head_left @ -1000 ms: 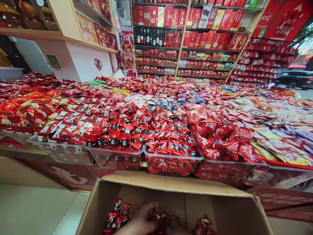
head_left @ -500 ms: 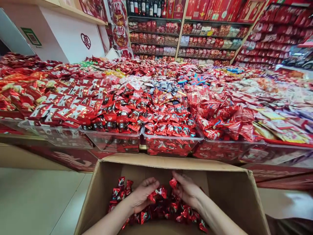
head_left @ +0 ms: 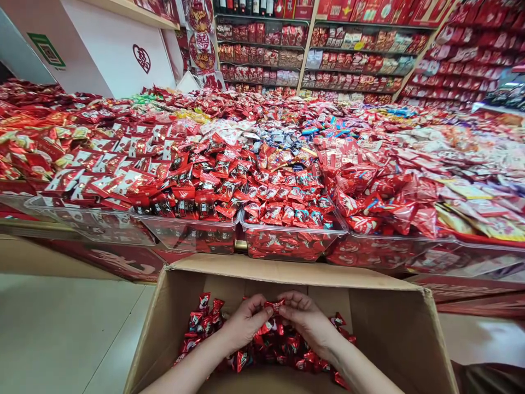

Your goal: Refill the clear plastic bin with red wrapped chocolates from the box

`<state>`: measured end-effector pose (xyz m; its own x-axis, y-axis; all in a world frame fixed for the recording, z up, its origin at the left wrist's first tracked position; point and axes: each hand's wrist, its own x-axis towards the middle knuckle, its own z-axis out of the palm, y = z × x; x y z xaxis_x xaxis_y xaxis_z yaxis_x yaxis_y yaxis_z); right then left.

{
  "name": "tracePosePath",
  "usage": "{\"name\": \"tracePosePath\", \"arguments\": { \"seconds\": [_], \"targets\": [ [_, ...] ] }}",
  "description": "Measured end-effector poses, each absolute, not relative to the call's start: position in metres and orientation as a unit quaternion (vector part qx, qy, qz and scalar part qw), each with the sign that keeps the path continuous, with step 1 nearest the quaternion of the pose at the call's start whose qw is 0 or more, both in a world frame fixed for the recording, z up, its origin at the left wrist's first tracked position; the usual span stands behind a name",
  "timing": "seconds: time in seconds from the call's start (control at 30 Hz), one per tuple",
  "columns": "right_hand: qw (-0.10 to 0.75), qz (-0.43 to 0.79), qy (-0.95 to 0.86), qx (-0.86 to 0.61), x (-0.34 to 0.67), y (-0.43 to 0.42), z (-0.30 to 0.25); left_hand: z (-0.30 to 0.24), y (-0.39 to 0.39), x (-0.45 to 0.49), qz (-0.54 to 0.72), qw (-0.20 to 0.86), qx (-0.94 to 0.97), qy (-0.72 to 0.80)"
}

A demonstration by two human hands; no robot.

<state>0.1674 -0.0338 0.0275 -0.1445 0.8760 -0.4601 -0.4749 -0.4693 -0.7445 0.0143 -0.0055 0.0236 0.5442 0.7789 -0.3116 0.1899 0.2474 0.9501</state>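
Inside a cardboard box (head_left: 389, 323), my left hand (head_left: 248, 322) and my right hand (head_left: 305, 317) are close together near the far wall. Thumbs and fingers of both pinch a red wrapped candy (head_left: 274, 305) held between them. Another red wrapper shows just under the left fingertips; whether it is held too, I cannot tell. Beneath and around my hands lies a heap of red wrapped candies (head_left: 241, 360), with more at the left side (head_left: 199, 323) and a few past the right wrist. My forearms hide part of the heap.
Clear plastic bins (head_left: 287, 246) packed with red wrapped sweets line the display just beyond the box. Piles of other wrapped sweets (head_left: 115, 180) spread behind them. Shelves (head_left: 262, 54) of red packets stand at the back. Pale floor tiles (head_left: 69, 328) lie to the left.
My hands have come together; the right one moved left to meet the left one at the candy. The view has shifted slightly, with the shelves sitting higher.
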Motion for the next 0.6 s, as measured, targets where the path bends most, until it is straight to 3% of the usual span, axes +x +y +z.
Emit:
{"name": "tracePosePath", "arguments": {
  "seconds": [0.27,0.4,0.6],
  "targets": [
    [0.476,0.514,-0.474,-0.533,0.18,-0.035,0.033,0.022,-0.006,0.012,0.265,0.749,0.439,0.421],
    [0.438,0.393,-0.634,-0.501,0.185,-0.037,0.036,0.019,-0.008,0.01,0.233,0.836,0.305,0.391],
    [0.37,0.328,-0.745,-0.448,0.187,-0.039,0.037,0.021,-0.007,0.01,0.262,0.848,0.266,0.377]
  ]
}}
